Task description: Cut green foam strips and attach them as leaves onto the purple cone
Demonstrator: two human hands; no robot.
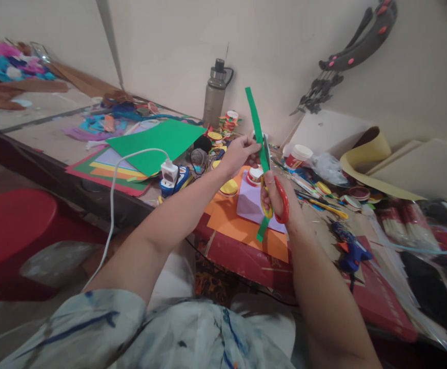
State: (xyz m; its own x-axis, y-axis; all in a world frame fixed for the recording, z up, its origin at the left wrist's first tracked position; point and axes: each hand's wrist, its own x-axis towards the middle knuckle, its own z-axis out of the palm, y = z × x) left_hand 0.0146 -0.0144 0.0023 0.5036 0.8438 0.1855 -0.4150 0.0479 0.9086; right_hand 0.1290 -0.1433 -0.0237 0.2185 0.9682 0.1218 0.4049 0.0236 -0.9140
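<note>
My left hand [243,154] pinches a long strip of green paper [255,114] that stands up above the fingers. In my right hand [276,199] is a pair of scissors [282,202] with one red and one yellow handle loop. Its blades point upward along the strip, close to my left fingertips. The strip's lower end shows beneath my right hand. Under both hands lie a lilac sheet [246,201] and an orange sheet [231,223]. A small white-lidded pot [254,177] rests on the lilac sheet.
At left, a green sheet [165,143] tops a stack of coloured paper. A power strip [173,182] with a white plug and cable sits beside it. A bottle [215,97] stands against the wall. A blue glue gun [350,251] lies at right. A red stool [16,230] is at left.
</note>
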